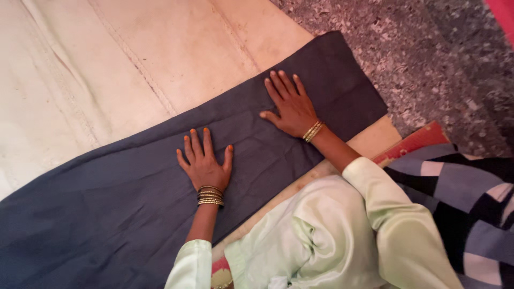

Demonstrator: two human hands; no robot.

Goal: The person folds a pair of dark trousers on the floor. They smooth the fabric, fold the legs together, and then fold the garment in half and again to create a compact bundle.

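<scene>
Dark grey-blue cloth point(134, 198) lies as a long folded band, diagonal across the cream mat point(107, 64), its far end near the mat's right edge by the speckled floor point(428, 59). Left hand point(205, 163) flat on mid-cloth, fingers spread wide, holding nothing. Right hand point(292, 107) likewise splayed, pressing nearer the far end. Faint creases between the palms; judged best worked outward with even pressure, keeping the fold edges aligned. Patterned blue fabric point(466, 198) sits right.
</scene>
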